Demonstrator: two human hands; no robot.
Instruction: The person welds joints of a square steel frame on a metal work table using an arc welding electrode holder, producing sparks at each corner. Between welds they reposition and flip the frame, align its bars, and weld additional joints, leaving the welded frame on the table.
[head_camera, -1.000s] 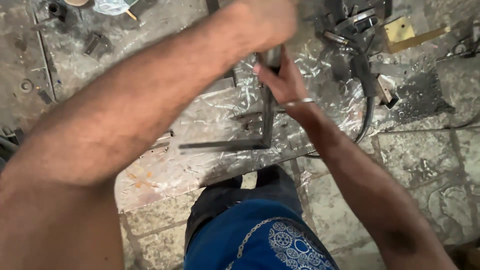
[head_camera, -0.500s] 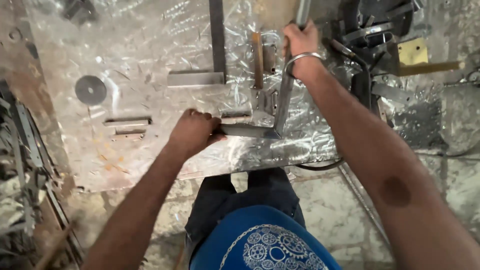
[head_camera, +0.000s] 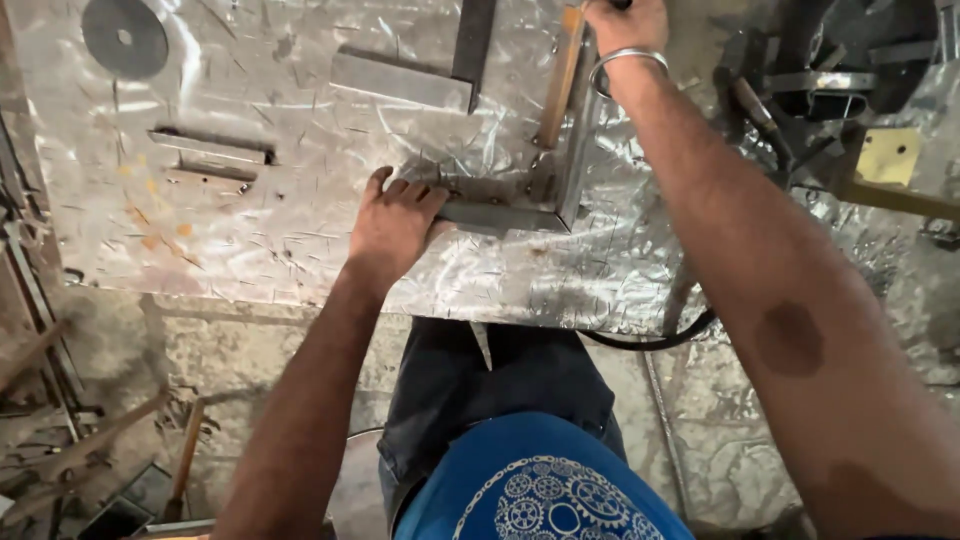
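Since a moment ago, left hand (head_camera: 395, 225) slid right, now pressing flat on the L-shaped steel frame (head_camera: 520, 212) near the tabletop (head_camera: 250, 240) edge. Right hand (head_camera: 628, 25) grips its far end, fingers closed.

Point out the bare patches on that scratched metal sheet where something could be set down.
Bare sheet lies left of the left hand, below the short flat bar, and along the near edge of the shiny scratched metal sheet under the L-shaped steel angle frame. Some room sits between the round grey disc and the steel try square. The top right, past the right hand, is crowded with dark tools.
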